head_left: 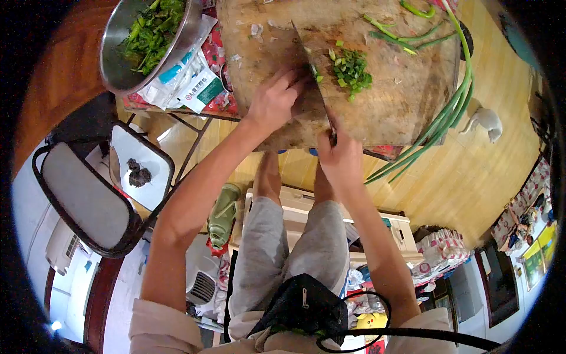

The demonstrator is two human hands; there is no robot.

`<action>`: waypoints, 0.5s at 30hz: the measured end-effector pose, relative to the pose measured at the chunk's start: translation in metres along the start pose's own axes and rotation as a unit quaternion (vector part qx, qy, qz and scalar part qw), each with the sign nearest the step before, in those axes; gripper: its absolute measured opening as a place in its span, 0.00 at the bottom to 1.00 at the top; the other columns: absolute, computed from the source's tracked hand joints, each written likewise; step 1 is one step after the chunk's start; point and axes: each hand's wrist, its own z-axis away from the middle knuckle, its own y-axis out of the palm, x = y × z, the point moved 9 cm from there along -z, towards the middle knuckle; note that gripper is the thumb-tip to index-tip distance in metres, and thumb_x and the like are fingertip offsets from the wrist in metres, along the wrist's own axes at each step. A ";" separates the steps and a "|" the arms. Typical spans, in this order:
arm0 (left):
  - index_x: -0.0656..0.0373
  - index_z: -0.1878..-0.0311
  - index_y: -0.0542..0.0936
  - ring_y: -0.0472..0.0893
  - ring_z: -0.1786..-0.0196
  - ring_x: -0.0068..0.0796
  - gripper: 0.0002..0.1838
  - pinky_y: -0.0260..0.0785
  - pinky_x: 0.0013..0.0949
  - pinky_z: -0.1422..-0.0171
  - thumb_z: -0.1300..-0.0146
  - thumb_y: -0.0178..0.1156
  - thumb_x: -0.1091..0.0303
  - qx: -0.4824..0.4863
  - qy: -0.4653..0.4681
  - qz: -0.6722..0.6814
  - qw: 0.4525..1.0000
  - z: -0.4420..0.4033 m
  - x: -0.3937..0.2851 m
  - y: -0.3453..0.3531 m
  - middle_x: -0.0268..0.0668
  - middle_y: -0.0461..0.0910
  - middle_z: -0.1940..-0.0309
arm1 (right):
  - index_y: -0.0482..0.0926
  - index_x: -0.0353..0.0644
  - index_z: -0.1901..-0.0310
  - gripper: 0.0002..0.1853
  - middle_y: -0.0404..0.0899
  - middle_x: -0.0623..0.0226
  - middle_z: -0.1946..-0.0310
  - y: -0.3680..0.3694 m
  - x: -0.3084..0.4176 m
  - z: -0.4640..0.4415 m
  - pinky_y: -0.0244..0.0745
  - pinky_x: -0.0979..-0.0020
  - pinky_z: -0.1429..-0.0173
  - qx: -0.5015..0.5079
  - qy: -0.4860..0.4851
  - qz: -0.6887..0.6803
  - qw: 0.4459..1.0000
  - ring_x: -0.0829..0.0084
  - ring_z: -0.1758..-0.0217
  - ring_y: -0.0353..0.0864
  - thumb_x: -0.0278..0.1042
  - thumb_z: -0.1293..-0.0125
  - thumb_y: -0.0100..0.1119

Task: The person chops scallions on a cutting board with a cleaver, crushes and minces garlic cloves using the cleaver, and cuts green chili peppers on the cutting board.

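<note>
My right hand (342, 158) is wrapped round the handle of a kitchen knife (318, 88), whose blade slants up and away over the wooden chopping board (401, 112). Left of the blade, my left hand (276, 97) has its fingers bent and closed on the board, close to the knife. Shadow hides what those fingers hold, if anything. A heap of chopped spring onion (352, 74) lies just right of the knife, and a small green piece clings near the blade. Long whole spring onions (463, 88) trail over the board's right edge. Shorter green stalks (401, 40) lie toward the back.
A steel bowl (112, 74) of green peppers or leaves (150, 38) stands left of the board. Beside it lies a white and green packet (201, 89). A black-framed chair (88, 194) is at the left, and a white cat-like shape (488, 123) is on the floor at right.
</note>
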 end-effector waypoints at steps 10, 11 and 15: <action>0.62 0.55 0.81 0.79 0.49 0.47 0.20 0.75 0.42 0.45 0.55 0.58 0.81 -0.015 0.026 -0.012 0.999 0.006 0.001 -0.003 0.45 0.75 0.47 | 0.74 0.51 0.37 0.26 0.80 0.51 0.78 -0.024 -0.011 0.004 0.78 0.53 0.68 -0.012 0.020 0.032 0.999 0.51 0.74 0.82 0.35 0.39 0.57; 0.62 0.55 0.81 0.79 0.49 0.47 0.20 0.75 0.42 0.45 0.55 0.58 0.81 -0.016 0.026 -0.010 0.999 0.006 0.001 -0.001 0.45 0.75 0.47 | 0.74 0.51 0.37 0.26 0.80 0.51 0.78 -0.026 -0.015 0.008 0.78 0.53 0.68 -0.013 0.021 0.034 0.999 0.51 0.74 0.82 0.35 0.39 0.57; 0.61 0.56 0.82 0.79 0.49 0.45 0.18 0.76 0.40 0.47 0.53 0.56 0.81 -0.049 0.017 0.022 0.998 0.004 0.007 -0.004 0.42 0.77 0.51 | 0.73 0.52 0.36 0.26 0.79 0.50 0.80 -0.033 -0.013 0.025 0.77 0.55 0.69 -0.009 0.023 0.007 1.000 0.52 0.76 0.82 0.35 0.38 0.57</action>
